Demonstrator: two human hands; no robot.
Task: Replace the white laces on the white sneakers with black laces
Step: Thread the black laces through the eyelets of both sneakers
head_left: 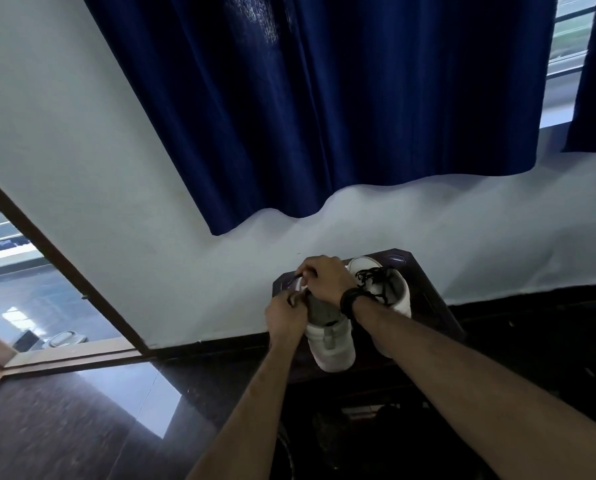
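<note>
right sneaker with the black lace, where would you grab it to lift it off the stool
Probably grip the right sneaker by its heel collar, coming from above: the opening faces up, the loose black lace covers the front, and the right hand and its forearm cross its near side.

Two white sneakers (334, 344) (390, 285), two hands (286, 317) (324, 277), one stool (435, 306), two curtains (324, 98) (594, 81), one wristband (350, 301).

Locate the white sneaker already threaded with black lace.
In the head view, the black-laced white sneaker sits on the dark table, right of the sneaker being handled, just behind the right wrist's black watch.
</note>
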